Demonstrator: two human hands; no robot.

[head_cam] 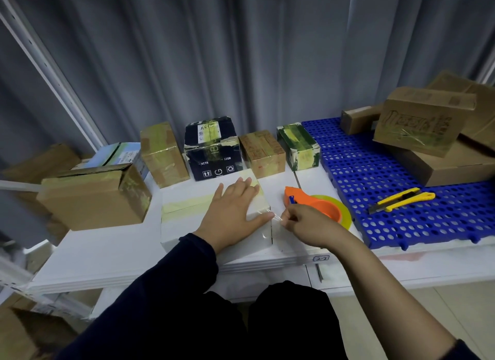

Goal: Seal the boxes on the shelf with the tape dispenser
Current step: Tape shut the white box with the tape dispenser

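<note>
A white box [187,220] with a yellowish tape strip across its top lies on the white shelf [107,255] in front of me. My left hand [233,212] lies flat on the box's right end, fingers straight. My right hand [308,223] is just right of the box and pinches the end of a clear tape strip [276,217] that runs to the box's right edge. Behind that hand the orange tape dispenser [310,201], with its yellow-green roll, lies on the shelf.
Several taped cardboard boxes line the back of the shelf, among them a black one [214,150]; a larger brown box [93,199] stands left. A blue perforated mat [375,172] on the right carries two yellow utility knives [401,200] and stacked brown boxes [428,134].
</note>
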